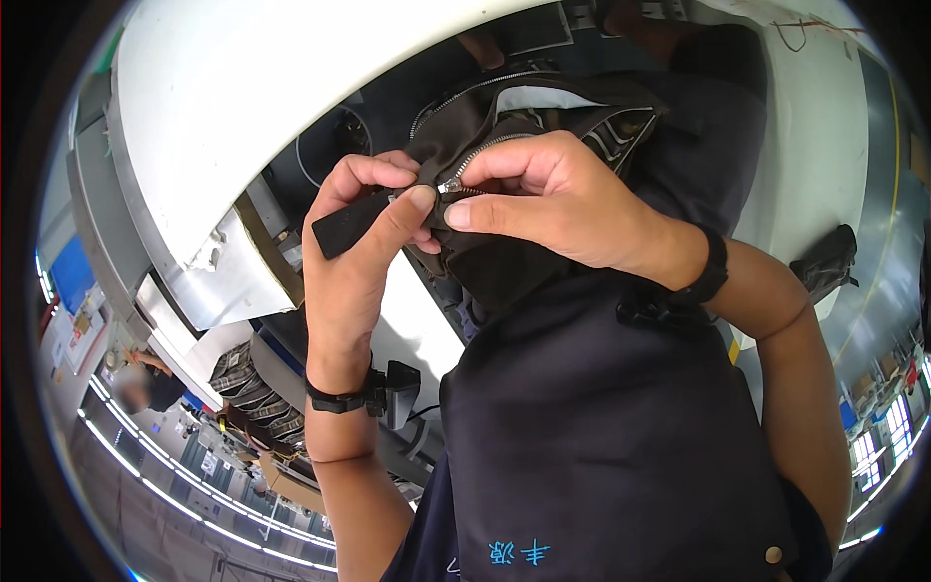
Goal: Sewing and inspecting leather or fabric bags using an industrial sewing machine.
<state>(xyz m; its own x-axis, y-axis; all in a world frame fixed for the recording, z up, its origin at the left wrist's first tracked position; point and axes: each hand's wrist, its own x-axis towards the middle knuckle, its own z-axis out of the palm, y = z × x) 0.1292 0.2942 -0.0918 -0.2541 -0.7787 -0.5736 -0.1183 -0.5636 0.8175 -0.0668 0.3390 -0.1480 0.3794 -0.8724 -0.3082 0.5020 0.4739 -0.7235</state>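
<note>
A dark brown garment (pixel 499 262) with metal zippers and a pale lining lies bunched in front of me. My left hand (pixel 364 223) grips its fabric at the zipper's lower part, thumb on top and fingers curled around. A black rectangular flap (pixel 335 230) sticks out to the left under that hand. My right hand (pixel 562 204) is closed at the silver zipper slider (pixel 449 185), index finger at the slider and thumb pressing the fabric just below it. My fingers partly hide the slider and the cloth between both hands.
A curved white table surface (pixel 194 97) spans the upper left, with a metal box edge (pixel 262 252) below it. Striped fabric (pixel 252 388) is piled at lower left. Another person (pixel 155 388) is at far left. A black bag (pixel 824 262) lies at right. My black apron (pixel 601 417) fills the lower middle.
</note>
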